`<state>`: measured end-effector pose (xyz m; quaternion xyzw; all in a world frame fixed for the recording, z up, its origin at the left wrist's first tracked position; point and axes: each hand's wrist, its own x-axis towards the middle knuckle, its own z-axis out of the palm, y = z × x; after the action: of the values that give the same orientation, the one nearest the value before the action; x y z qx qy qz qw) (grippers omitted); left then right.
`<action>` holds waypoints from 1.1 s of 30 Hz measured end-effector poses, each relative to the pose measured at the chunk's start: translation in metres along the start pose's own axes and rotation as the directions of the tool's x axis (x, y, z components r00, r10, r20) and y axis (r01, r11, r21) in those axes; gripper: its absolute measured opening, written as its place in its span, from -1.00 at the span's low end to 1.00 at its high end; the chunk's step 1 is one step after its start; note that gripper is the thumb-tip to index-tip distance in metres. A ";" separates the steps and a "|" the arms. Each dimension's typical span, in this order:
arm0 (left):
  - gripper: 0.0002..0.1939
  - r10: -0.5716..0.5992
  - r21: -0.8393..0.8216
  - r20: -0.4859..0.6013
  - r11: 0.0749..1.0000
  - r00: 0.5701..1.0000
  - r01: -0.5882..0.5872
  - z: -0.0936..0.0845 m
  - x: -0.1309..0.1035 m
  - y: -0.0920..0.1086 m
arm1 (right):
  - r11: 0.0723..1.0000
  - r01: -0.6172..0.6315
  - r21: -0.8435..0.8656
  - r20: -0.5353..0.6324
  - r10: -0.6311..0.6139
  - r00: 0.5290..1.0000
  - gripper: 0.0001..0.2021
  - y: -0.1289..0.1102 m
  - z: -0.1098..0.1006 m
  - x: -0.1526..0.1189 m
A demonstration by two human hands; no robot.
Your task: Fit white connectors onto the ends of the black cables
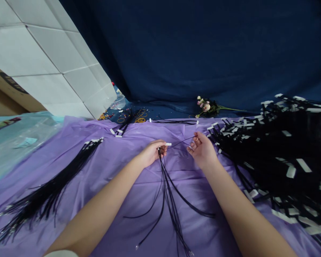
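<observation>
Head view: left hand (155, 151) pinches white-tagged black cords (164, 178) at their tops, loose ends fanning down over purple cloth (96, 189). Right hand (202, 148) pinches one thin strand (180, 142) between thumb and finger, other fingers curled. Black bundle (61, 176) lies left; large black heap (273, 157) right; flowers (206, 107) beyond.

hands (156, 152) (202, 151): 2
cord bundles (61, 175): 4 (10, 11, 12 o'clock, one held)
cord pile (278, 150), 2 o'clock: 1
cord (181, 142) between hands: 1
flower spray (206, 107), 1 o'clock: 1
</observation>
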<state>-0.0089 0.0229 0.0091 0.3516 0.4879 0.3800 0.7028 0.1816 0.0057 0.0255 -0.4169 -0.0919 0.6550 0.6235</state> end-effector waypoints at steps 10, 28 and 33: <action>-0.92 0.005 0.012 0.027 1.000 1.000 -0.005 -0.002 0.001 -0.001 | 0.974 0.198 0.108 -0.110 -0.186 0.976 -0.80 -0.014 -0.005 0.003; -0.85 0.035 0.143 0.204 0.988 0.978 -0.065 -0.006 0.000 -0.004 | 0.358 0.614 -0.704 0.552 -0.268 0.789 -0.76 0.034 -0.008 0.009; -0.79 0.021 0.169 0.259 0.983 0.966 -0.067 -0.007 -0.001 -0.004 | 0.375 0.624 -0.686 0.574 -0.249 0.781 -0.76 0.033 -0.007 0.009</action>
<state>-0.0152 0.0212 0.0042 0.4695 0.4168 0.3023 0.7172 0.1635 0.0046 -0.0041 -0.4911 -0.6268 0.3948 0.4584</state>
